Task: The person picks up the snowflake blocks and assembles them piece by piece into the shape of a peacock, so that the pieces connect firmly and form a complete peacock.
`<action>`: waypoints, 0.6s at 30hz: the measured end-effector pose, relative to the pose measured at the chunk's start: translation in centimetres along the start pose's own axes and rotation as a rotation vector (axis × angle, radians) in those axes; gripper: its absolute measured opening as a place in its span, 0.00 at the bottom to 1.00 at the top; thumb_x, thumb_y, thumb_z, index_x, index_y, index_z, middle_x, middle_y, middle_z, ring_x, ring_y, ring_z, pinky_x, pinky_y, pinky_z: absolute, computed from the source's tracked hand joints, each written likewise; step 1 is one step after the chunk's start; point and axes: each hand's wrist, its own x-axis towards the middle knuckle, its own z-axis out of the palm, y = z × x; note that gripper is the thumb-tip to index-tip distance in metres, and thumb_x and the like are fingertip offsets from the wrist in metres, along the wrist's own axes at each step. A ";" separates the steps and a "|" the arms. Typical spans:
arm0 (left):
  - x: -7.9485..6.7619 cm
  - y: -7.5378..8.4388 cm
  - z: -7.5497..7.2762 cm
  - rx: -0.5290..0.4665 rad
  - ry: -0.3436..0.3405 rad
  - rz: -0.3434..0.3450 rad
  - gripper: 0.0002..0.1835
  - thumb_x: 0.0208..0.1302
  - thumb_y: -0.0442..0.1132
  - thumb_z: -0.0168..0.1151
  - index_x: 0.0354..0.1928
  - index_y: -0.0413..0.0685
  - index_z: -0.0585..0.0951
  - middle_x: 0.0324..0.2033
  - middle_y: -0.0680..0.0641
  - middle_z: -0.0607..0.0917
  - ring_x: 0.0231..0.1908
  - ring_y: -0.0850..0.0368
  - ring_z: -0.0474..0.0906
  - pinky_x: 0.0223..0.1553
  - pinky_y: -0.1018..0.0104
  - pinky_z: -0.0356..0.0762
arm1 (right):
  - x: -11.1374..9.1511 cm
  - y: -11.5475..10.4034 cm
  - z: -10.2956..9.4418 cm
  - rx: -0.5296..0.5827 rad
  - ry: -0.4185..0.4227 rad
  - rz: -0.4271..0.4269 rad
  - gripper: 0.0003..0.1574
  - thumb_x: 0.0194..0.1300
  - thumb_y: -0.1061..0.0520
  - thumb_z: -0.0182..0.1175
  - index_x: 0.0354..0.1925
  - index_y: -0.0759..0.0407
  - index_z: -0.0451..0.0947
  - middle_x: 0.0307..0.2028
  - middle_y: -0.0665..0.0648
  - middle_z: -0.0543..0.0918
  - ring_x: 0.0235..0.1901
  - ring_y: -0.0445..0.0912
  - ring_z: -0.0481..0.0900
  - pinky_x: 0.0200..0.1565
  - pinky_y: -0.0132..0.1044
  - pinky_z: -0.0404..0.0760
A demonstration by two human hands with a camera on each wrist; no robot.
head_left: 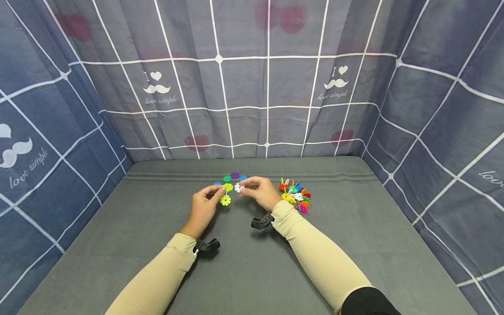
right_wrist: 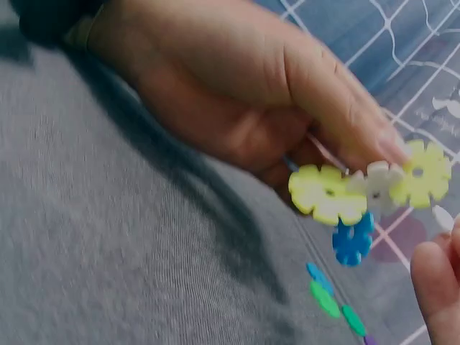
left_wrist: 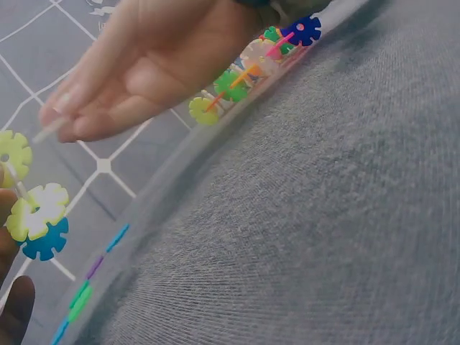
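Observation:
My left hand (head_left: 202,208) pinches a small joined piece of notched plastic flower discs. In the right wrist view it has a yellow disc (right_wrist: 327,194), a white disc (right_wrist: 376,187), another yellow disc (right_wrist: 424,174) and a blue disc (right_wrist: 352,241) below. Facing it, my right hand (head_left: 263,192) holds a single white disc (head_left: 238,187) between thumb and fingers. That white disc appears edge-on in the left wrist view, just beside the joined piece. Only the fingertips of my left hand (left_wrist: 16,309) show there, at the left edge.
Behind the hands, loose blue, green and purple discs (head_left: 235,175) lie in an arc on the grey tabletop (head_left: 244,271). A cluster of joined multicoloured discs (head_left: 295,195) stands right of my right hand. A checked curtain (head_left: 244,83) hangs at the back and sides.

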 end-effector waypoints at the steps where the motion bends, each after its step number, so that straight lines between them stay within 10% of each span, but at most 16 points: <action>1: 0.0 0.1 0.1 -0.003 -0.002 -0.012 0.11 0.70 0.37 0.73 0.46 0.36 0.89 0.38 0.40 0.90 0.36 0.55 0.86 0.38 0.72 0.81 | 0.0 -0.1 0.1 0.035 -0.005 -0.001 0.17 0.68 0.72 0.69 0.54 0.74 0.83 0.46 0.66 0.88 0.40 0.57 0.90 0.51 0.50 0.85; 18: 0.0 0.5 0.1 0.094 -0.016 0.062 0.07 0.68 0.31 0.74 0.44 0.34 0.89 0.39 0.40 0.90 0.39 0.49 0.84 0.41 0.72 0.79 | -0.1 0.0 0.9 0.240 -0.045 0.034 0.18 0.70 0.78 0.61 0.57 0.83 0.78 0.45 0.70 0.87 0.39 0.56 0.89 0.53 0.57 0.83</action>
